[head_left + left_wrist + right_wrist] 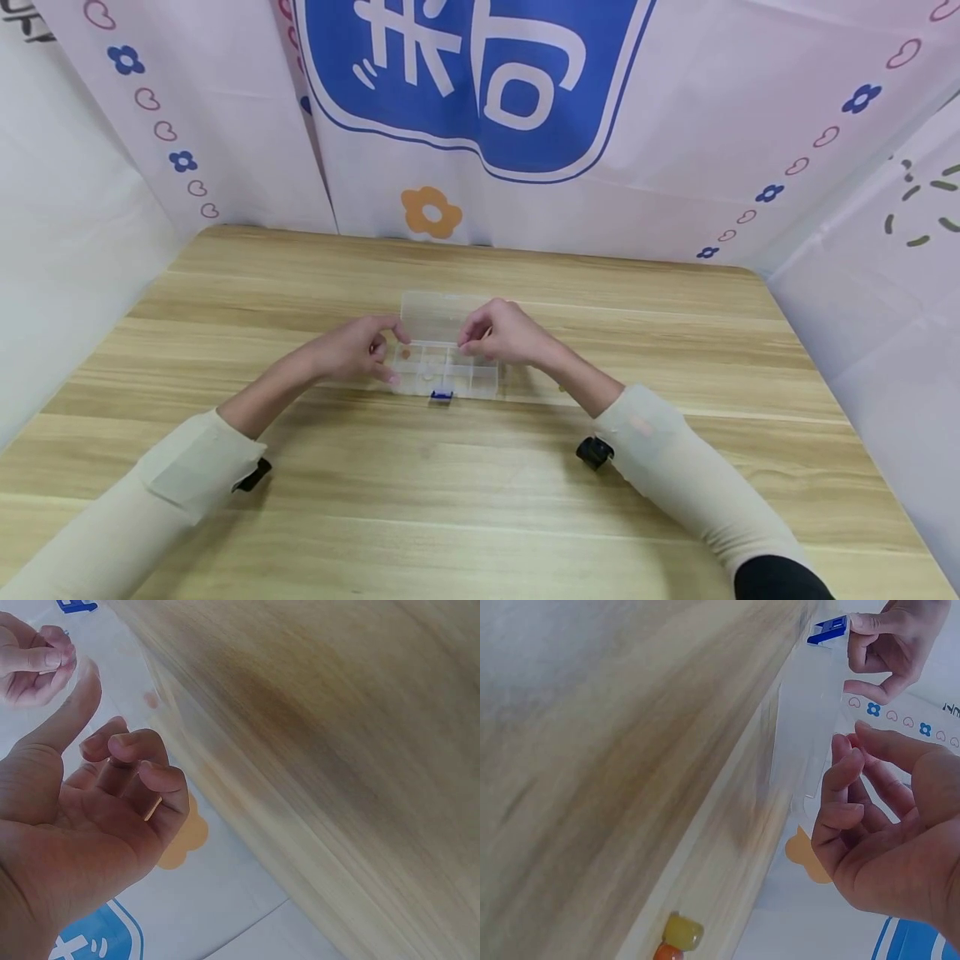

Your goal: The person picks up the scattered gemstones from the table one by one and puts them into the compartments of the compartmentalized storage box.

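A clear plastic compartment box (483,383) lies on the table with its lid (423,315) raised at the back and a blue latch (442,395) in front. My left hand (352,350) holds the box's left end, index finger at the back corner and thumb at the front. In the back left compartment sits a small orange bead (406,354). Over the right half, my right hand (506,333) has thumb and fingertips drawn together. A tiny bluish piece (67,633) shows at these fingertips in the left wrist view, mostly hidden by them.
On the wooden table (465,492), right of the box, lie a yellow bead (682,932) and an orange-red bead (668,952), close together. Printed white curtains (675,167) stand behind and along both sides of the table.
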`<state>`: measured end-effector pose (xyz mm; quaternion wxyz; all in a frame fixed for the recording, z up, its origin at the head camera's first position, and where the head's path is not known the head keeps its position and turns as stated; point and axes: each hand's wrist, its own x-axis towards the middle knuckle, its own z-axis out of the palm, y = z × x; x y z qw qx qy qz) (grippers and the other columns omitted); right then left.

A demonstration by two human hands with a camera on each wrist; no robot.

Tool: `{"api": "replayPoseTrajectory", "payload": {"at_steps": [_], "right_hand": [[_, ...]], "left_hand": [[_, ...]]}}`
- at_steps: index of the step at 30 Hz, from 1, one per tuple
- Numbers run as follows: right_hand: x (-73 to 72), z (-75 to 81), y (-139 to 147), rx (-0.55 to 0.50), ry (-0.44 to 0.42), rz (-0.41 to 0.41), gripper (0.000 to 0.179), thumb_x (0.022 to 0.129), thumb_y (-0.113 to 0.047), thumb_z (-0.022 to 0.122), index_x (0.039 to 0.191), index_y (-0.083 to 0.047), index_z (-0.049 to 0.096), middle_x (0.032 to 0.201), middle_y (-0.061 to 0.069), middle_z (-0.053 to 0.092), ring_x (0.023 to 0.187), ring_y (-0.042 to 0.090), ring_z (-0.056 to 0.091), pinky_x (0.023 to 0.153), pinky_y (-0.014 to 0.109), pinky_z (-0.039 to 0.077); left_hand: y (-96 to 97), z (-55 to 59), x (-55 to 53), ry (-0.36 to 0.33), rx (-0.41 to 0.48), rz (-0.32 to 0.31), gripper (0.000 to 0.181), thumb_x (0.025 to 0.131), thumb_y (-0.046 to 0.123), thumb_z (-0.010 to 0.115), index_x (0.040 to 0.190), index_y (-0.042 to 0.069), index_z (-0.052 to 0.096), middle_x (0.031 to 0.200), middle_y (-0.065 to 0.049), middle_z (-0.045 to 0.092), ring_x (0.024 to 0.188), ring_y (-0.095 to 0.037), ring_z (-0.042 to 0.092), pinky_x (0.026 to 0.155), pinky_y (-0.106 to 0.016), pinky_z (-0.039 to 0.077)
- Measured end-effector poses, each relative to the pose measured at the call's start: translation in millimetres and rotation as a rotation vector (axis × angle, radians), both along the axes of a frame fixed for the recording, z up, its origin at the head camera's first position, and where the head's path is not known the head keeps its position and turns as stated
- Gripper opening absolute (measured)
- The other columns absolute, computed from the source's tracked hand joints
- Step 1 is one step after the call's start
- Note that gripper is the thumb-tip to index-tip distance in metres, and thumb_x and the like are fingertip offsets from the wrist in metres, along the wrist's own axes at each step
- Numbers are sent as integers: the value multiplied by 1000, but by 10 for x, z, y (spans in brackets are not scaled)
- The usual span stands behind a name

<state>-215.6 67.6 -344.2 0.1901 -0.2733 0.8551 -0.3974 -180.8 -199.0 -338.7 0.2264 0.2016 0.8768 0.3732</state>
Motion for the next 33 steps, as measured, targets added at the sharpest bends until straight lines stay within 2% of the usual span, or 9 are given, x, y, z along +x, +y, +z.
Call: {"api": "replayPoseTrajectory", "payload": {"at_steps": [5,12,20,26,33], "right_hand": [[12,26,45,5,22,-6,4,93,-7,76,94,-3,77,87,9,74,79,25,70,65,29,59],[37,50,188,22,61,-14,5,93,-8,76,94,-3,78,85,3,74,81,15,66,69,26,55],[92,74,460,38,82,-43,6,93,-8,76,96,-3,78,89,3,74,86,17,67,78,32,56],[96,24,680,39,69,-69,5,92,-9,77,94,-5,77,91,3,74,86,17,66,82,34,55],[108,-15,894,71,29,-79,4,91,-8,77,93,-4,76,89,4,72,85,18,63,77,33,53]], "left_hand": [[2,13,5,9,-6,-5,49,86,-2,81,127,-10,55,61,3,39,57,-11,38,59,-24,41],[5,15,19,11,-8,-7,49,87,-2,80,128,-10,55,61,3,38,57,-11,38,63,-26,45],[13,29,37,20,-3,-9,51,86,-1,81,129,-10,55,62,3,39,57,-11,39,62,-26,45],[6,16,28,13,-1,-7,51,86,-2,80,129,-10,54,64,2,40,58,-11,39,61,-26,45],[1,14,17,24,-15,0,50,85,-2,81,128,-8,56,63,3,41,57,-11,40,62,-26,45]]}}
